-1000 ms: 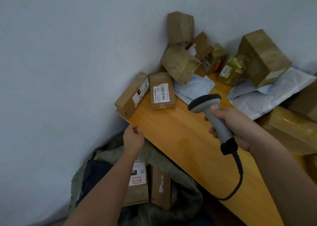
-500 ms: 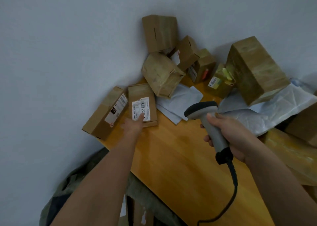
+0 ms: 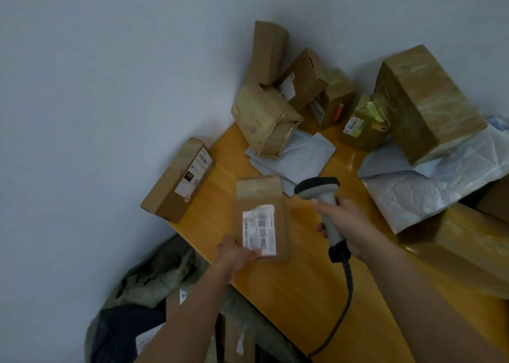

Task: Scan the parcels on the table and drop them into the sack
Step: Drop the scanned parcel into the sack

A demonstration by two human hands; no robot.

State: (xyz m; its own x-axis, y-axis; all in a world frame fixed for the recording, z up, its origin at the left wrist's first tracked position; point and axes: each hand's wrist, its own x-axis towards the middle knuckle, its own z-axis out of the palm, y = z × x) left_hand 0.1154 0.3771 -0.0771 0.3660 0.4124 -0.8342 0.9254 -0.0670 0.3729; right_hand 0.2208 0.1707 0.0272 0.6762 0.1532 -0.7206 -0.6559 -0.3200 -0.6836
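Olive-green cloth of the sack (image 3: 154, 277) shows at 7 o'clock, below the edge of the table (image 3: 303, 294), with some labelled parcels partly visible inside it. At 9 o'clock from the middle, a long cardboard box (image 3: 177, 181) lies on the table's corner, touching the grey wall (image 3: 96, 87). The left hand (image 3: 237, 254) grips the near end of a flat brown parcel (image 3: 261, 216), thumb pressed on its white label (the other fingers are hidden under it, so I cannot tell how they lie). This parcel is near the table's left edge, label facing up; whether it is lifted or rests on the wood is not clear. Just to its right, the right hand (image 3: 347, 225) has its fingers wrapped around the handle of a grey scanner (image 3: 321, 194), whose dark head is beside the parcel's far end. At 12 to 2 o'clock more boxes are piled against the wall, and white padded envelopes (image 3: 429, 186) lie under a large box (image 3: 424, 101).
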